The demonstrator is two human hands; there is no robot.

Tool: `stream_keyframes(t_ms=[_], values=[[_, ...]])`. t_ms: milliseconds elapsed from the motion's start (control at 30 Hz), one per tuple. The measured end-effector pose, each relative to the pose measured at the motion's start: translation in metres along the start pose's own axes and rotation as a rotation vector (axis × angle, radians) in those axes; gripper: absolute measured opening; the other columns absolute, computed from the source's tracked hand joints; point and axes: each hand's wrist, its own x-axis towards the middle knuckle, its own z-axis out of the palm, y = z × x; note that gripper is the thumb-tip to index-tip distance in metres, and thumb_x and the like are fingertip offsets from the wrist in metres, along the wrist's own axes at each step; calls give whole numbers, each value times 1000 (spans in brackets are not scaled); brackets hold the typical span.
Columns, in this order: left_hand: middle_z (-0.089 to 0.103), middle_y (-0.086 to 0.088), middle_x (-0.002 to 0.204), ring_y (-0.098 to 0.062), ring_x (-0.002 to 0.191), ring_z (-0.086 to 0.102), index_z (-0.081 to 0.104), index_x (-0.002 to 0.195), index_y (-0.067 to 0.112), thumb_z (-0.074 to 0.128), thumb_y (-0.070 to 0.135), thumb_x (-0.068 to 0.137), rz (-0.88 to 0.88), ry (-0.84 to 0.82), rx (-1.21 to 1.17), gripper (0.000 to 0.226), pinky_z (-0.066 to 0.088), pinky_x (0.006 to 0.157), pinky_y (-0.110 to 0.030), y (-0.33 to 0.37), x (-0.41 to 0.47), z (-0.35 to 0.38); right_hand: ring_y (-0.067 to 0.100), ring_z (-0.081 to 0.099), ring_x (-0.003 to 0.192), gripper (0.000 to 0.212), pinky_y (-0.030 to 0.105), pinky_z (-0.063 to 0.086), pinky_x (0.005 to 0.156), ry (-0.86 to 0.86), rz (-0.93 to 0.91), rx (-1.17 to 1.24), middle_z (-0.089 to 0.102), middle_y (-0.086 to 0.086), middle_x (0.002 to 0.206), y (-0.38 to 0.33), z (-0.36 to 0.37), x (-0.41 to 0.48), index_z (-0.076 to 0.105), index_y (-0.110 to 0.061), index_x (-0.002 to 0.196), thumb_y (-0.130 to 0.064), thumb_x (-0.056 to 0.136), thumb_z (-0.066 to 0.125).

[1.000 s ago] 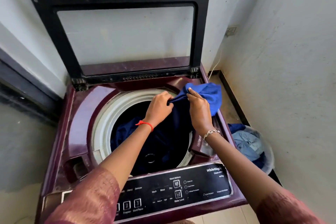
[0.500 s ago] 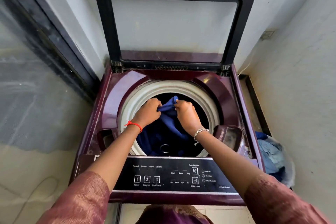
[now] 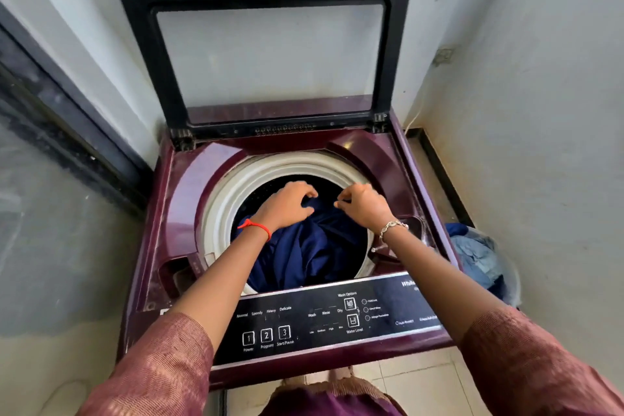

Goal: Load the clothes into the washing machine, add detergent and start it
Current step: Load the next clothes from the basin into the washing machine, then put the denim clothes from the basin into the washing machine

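Observation:
A maroon top-loading washing machine (image 3: pixel 169 213) stands with its glass lid (image 3: pixel 270 57) raised. A dark blue garment (image 3: pixel 310 253) lies bunched inside the white-rimmed drum (image 3: pixel 223 213). My left hand (image 3: pixel 290 204), with a red thread at the wrist, hovers over the garment's top fold, fingers loosely curled and apart from the thumb. Just to its right is my right hand (image 3: pixel 363 208), which wears a silver bracelet; its fingers are also loosely curled and I see no cloth in them. No detergent is in view.
The black control panel (image 3: pixel 324 321) with Power, Program and Start/Pause buttons runs along the front edge. A basket of blue clothes (image 3: pixel 479 257) sits on the floor to the right, against the wall. A dark window frame (image 3: pixel 67 132) borders the left side.
The blue garment, held up at the drum's right rim a second ago, has gone down into the drum. Both hands have loosened their grip and lifted slightly above it.

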Motion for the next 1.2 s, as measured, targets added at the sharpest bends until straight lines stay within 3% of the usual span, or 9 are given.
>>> stream_keyframes(t_ms=[133, 267, 367, 433, 567, 700, 867, 1033, 1200], values=[[65, -8, 110, -22, 104, 59, 65, 109, 7, 62, 12, 83, 192, 117, -44, 26, 46, 91, -32, 55, 23, -3, 36, 58, 102, 24, 40, 48, 82, 253, 28, 63, 66, 18, 102, 21, -34, -23, 67, -9, 95, -28, 87, 55], [66, -10, 104, -22, 98, 62, 67, 101, 5, 64, 7, 81, 395, 140, -82, 20, 41, 86, -20, 116, 40, 11, 35, 61, 87, 25, 36, 47, 68, 471, 115, 119, 70, 18, 87, 55, -62, -58, 70, -8, 88, -28, 88, 55], [66, -10, 105, -24, 100, 62, 67, 100, 5, 62, 8, 81, 500, 98, -87, 20, 48, 90, -33, 163, 49, 31, 36, 61, 83, 26, 37, 49, 67, 546, 186, 171, 70, 16, 82, 95, -76, -78, 70, -7, 82, -28, 88, 56], [65, -10, 109, -22, 104, 60, 66, 103, 4, 60, 9, 82, 549, 31, -82, 22, 47, 94, -34, 193, 59, 48, 40, 58, 82, 27, 36, 45, 66, 565, 261, 185, 68, 19, 77, 126, -82, -88, 67, -4, 76, -26, 87, 57], [62, -14, 119, -23, 113, 55, 62, 114, 0, 59, 7, 85, 567, -135, 24, 30, 33, 93, -16, 244, 86, 86, 36, 59, 72, 30, 31, 38, 58, 527, 377, 197, 64, 16, 67, 195, -92, -104, 65, 0, 74, -24, 89, 55], [53, -16, 130, -28, 124, 47, 53, 126, 3, 60, 16, 87, 497, -398, 282, 42, 30, 101, -27, 286, 133, 135, 37, 61, 78, 26, 35, 44, 62, 472, 478, 190, 68, 19, 78, 277, -101, -108, 66, -1, 78, -21, 87, 53], [45, -14, 140, -28, 128, 43, 40, 137, 8, 58, 26, 90, 337, -729, 532, 53, 36, 103, -33, 338, 192, 201, 36, 60, 76, 25, 40, 48, 66, 321, 581, 149, 64, 20, 77, 386, -108, -110, 60, -2, 72, -19, 87, 51], [49, -13, 136, -29, 124, 47, 43, 135, 7, 56, 21, 90, 247, -792, 576, 49, 40, 101, -36, 354, 240, 256, 38, 62, 90, 25, 39, 49, 74, 120, 592, 47, 67, 20, 95, 471, -102, -115, 66, -3, 92, -23, 89, 51], [50, -19, 131, -31, 120, 48, 48, 128, 0, 52, 9, 89, 241, -772, 517, 40, 40, 97, -35, 335, 254, 297, 34, 61, 94, 28, 40, 49, 74, -31, 587, -2, 65, 16, 100, 515, -71, -118, 61, -5, 93, -31, 90, 50]])
